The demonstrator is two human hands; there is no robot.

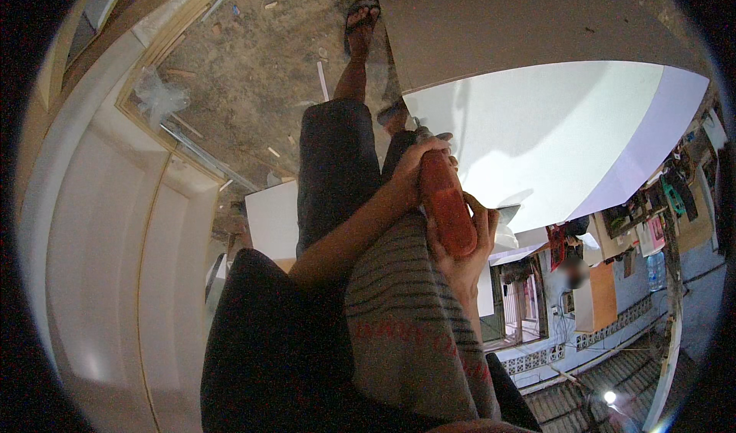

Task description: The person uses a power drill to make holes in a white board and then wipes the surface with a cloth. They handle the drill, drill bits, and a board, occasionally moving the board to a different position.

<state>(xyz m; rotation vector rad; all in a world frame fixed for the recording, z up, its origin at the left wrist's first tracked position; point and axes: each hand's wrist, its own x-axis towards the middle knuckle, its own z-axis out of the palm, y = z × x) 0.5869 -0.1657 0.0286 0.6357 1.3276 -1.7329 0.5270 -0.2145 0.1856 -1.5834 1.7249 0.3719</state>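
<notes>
Red tool (449, 214), 2 hands (414, 167) curled around; floor (253, 72) between cabinet (96, 203), white panel (552, 118) edge.

A stained grey-brown floor (245, 65) is strewn with small scraps (271, 5). White cabinetry (100, 226) lines the left side. On the right, a light-blue wall (694, 287) has pierced vent blocks (537, 358) and perhaps a barred doorway (529, 302); a bright lamp (610, 397) glows against ridged, probably corrugated, roofing (632, 375).

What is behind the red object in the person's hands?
Behind the red object, parts of the right hand show past its lower edges, with the white board beyond. What the object covers cannot be seen.
</notes>
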